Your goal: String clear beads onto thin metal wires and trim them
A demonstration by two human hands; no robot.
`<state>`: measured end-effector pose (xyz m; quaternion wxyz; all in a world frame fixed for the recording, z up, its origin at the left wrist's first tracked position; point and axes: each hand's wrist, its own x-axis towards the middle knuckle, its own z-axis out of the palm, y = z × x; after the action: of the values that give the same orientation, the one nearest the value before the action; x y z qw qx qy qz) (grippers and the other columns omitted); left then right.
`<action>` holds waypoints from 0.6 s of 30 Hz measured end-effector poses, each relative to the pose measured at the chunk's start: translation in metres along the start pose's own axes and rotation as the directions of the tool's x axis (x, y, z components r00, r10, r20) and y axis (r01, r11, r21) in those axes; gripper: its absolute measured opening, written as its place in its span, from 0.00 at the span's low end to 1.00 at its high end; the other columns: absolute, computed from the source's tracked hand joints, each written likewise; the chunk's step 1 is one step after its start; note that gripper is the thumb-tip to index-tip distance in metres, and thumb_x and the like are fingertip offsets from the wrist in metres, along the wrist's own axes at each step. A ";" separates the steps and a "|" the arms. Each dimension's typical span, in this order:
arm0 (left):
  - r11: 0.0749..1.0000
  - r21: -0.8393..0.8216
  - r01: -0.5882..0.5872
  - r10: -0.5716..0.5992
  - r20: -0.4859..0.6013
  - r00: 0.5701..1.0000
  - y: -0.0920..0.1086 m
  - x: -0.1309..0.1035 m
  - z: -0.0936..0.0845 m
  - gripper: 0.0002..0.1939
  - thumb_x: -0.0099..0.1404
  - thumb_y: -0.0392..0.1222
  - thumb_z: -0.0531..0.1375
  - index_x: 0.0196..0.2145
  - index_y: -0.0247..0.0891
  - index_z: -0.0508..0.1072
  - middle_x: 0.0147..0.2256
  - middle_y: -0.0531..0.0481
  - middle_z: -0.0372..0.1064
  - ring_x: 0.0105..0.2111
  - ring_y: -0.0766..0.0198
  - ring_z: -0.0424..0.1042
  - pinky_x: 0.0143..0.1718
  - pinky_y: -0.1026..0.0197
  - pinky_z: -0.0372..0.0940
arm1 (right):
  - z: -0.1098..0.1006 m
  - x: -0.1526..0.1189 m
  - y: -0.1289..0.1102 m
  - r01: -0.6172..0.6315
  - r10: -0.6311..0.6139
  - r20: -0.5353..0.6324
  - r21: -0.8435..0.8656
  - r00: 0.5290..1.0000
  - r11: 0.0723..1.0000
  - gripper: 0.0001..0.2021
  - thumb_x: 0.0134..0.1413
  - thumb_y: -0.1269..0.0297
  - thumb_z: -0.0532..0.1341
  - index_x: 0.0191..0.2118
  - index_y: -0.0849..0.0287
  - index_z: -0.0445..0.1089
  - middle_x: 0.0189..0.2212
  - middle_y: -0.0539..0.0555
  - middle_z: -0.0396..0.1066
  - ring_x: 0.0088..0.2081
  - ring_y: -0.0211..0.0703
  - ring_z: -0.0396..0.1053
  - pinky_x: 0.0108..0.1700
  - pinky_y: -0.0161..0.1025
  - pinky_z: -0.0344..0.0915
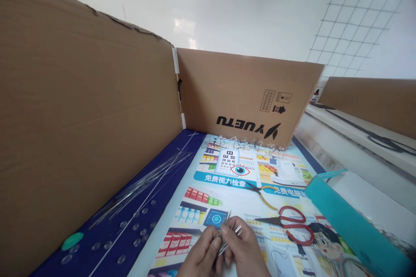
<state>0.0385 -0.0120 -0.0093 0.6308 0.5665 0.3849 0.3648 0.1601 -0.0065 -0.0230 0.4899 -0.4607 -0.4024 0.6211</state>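
My left hand (202, 253) and my right hand (243, 247) meet low in the middle of the view, thumbs and fingers closed together. Between them is a small bunch of short silver wires (238, 228), with ends poking out above and below the fingers. The part inside the grip is hidden. To the right of my right hand lie red-handled scissors (294, 226), blades pointing left. Farther back, pliers with yellow handles (262, 194) rest on the printed sheet (227, 199).
Long straight wires (143, 186) lie at left beside scattered clear round pieces (135, 227) and a green oval piece (72, 241). Cardboard walls (97, 95) stand left and behind. Twisted wire pieces (250, 143) line the back wall. At right is a teal box (352, 220).
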 end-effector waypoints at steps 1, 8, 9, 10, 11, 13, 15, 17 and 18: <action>1.000 -0.007 0.003 -0.003 -0.003 1.000 0.001 0.000 0.000 0.21 0.61 0.60 0.47 0.26 0.38 0.60 0.20 0.56 0.57 0.20 0.69 0.55 0.24 0.65 0.51 | -0.001 0.000 0.001 0.009 -0.009 -0.009 -0.018 1.000 1.000 0.19 0.43 0.47 0.61 0.25 0.58 0.59 0.07 0.40 0.53 0.09 0.30 0.51 0.14 0.28 0.50; 0.997 -0.058 0.051 -0.053 -0.023 0.998 0.003 -0.002 0.001 0.20 0.60 0.59 0.50 0.26 0.38 0.61 0.20 0.57 0.57 0.18 0.71 0.52 0.21 0.66 0.48 | -0.003 0.000 0.003 0.028 -0.028 -0.002 -0.054 1.000 0.998 0.18 0.45 0.48 0.60 0.25 0.59 0.59 0.07 0.41 0.54 0.10 0.30 0.53 0.14 0.28 0.47; 0.996 -0.071 0.060 -0.062 -0.025 0.998 0.003 -0.003 0.002 0.20 0.60 0.59 0.50 0.26 0.38 0.61 0.20 0.57 0.56 0.18 0.71 0.52 0.21 0.66 0.47 | -0.003 0.000 0.002 0.029 -0.029 0.000 -0.049 1.000 0.998 0.18 0.46 0.48 0.60 0.25 0.59 0.59 0.07 0.41 0.54 0.10 0.30 0.54 0.15 0.28 0.47; 0.994 -0.081 0.067 -0.069 -0.027 0.997 0.003 -0.003 0.002 0.19 0.60 0.59 0.50 0.27 0.38 0.61 0.20 0.57 0.56 0.18 0.71 0.52 0.21 0.66 0.47 | -0.003 0.000 0.001 0.031 -0.031 0.001 -0.048 1.000 0.998 0.18 0.46 0.48 0.60 0.25 0.59 0.59 0.07 0.41 0.55 0.10 0.30 0.54 0.15 0.28 0.48; 0.994 -0.086 0.071 -0.074 -0.030 0.997 0.004 -0.003 0.002 0.19 0.60 0.58 0.50 0.27 0.38 0.61 0.20 0.57 0.56 0.18 0.71 0.51 0.21 0.66 0.47 | -0.003 0.000 0.001 0.034 -0.034 0.001 -0.052 0.999 0.998 0.18 0.46 0.49 0.60 0.25 0.59 0.59 0.08 0.41 0.55 0.10 0.30 0.54 0.15 0.28 0.48; 0.994 -0.080 0.076 -0.079 -0.035 0.996 0.005 -0.004 0.002 0.19 0.61 0.58 0.50 0.27 0.39 0.61 0.20 0.57 0.56 0.18 0.71 0.51 0.20 0.66 0.47 | -0.003 0.001 0.002 0.039 -0.039 -0.002 -0.064 0.999 0.997 0.18 0.46 0.49 0.61 0.25 0.59 0.59 0.08 0.41 0.55 0.10 0.30 0.55 0.15 0.28 0.48; 0.995 -0.062 0.075 -0.077 -0.034 0.996 0.007 -0.005 0.002 0.18 0.61 0.57 0.50 0.27 0.39 0.60 0.20 0.57 0.57 0.17 0.71 0.51 0.20 0.66 0.46 | -0.004 0.001 0.003 0.039 -0.039 -0.009 -0.067 0.999 0.997 0.18 0.46 0.49 0.60 0.25 0.59 0.59 0.08 0.41 0.56 0.10 0.31 0.56 0.15 0.28 0.47; 0.996 -0.050 0.070 -0.072 -0.027 0.997 0.009 -0.006 0.002 0.18 0.62 0.56 0.49 0.28 0.39 0.60 0.20 0.57 0.57 0.17 0.71 0.50 0.20 0.66 0.46 | -0.004 0.002 0.006 0.035 -0.036 -0.016 -0.064 0.999 0.997 0.18 0.46 0.48 0.60 0.25 0.59 0.59 0.07 0.41 0.55 0.10 0.32 0.57 0.15 0.28 0.47; 0.997 -0.047 0.065 -0.066 -0.026 0.997 0.010 -0.006 0.002 0.17 0.62 0.56 0.49 0.28 0.39 0.60 0.20 0.57 0.57 0.17 0.71 0.50 0.20 0.66 0.46 | -0.005 0.002 0.007 0.034 -0.035 -0.018 -0.061 0.999 0.998 0.18 0.46 0.48 0.60 0.25 0.59 0.59 0.07 0.41 0.55 0.10 0.32 0.57 0.15 0.28 0.47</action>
<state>0.0371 -0.0172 0.0007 0.6498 0.5339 0.4036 0.3604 0.1627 -0.0053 -0.0308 0.4900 -0.4741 -0.4243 0.5959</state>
